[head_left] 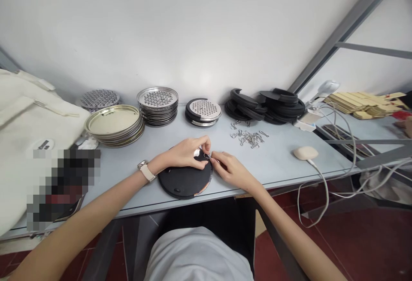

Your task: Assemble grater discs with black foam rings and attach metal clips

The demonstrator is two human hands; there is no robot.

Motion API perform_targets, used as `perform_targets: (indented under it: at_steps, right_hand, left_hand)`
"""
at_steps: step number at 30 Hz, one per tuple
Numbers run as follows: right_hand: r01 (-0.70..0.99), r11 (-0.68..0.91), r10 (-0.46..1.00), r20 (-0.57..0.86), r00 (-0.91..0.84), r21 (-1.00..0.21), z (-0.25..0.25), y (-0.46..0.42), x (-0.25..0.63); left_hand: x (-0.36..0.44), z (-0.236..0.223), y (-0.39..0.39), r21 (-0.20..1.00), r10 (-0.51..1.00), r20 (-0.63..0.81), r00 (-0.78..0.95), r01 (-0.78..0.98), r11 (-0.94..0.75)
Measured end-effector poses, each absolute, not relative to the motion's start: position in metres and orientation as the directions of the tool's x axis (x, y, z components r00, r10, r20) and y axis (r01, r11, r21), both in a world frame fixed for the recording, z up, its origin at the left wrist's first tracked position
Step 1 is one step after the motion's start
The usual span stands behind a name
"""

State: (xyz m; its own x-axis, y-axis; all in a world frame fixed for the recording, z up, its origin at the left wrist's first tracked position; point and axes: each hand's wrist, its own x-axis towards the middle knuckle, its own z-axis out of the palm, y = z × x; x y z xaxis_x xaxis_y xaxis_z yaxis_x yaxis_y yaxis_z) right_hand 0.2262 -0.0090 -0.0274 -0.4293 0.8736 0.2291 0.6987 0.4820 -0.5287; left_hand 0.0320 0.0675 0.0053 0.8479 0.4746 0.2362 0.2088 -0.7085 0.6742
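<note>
A black round disc point(185, 180) with a metal rim on its right side lies near the table's front edge. My left hand point(185, 154) rests over its upper part, thumb and fingers curled around the top right edge. At that same edge my right hand point(233, 171) pinches a small metal clip point(207, 157), partly covered by the fingers. Similar small metal clips point(249, 138) lie scattered to the upper right of my hands. Behind the disc stands a short stack of perforated metal grater discs with black rims point(204, 109).
Stacked metal grater plates point(157, 98) and gold-coloured lids point(112, 121) stand at back left, beside a white bag point(28, 122). Curved black plastic parts point(246, 105) are piled at back right. A white corded device point(305, 153) lies right, its cable hanging over the edge.
</note>
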Motion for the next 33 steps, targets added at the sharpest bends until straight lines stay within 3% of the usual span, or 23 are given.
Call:
perform_targets:
  at_steps: [21,33]
  right_hand:
    - [0.746,0.439,0.899,0.248,-0.362,-0.501,-0.028,-0.015,0.217]
    - [0.767,0.474,0.879,0.288,-0.381,-0.433,-0.033,-0.016,0.219]
  left_hand:
    - [0.032,0.003,0.070,0.633,0.441,0.211,0.872,0.221,-0.742]
    - [0.029,0.004,0.059,0.310,0.389,0.234,0.891,0.311,-0.899]
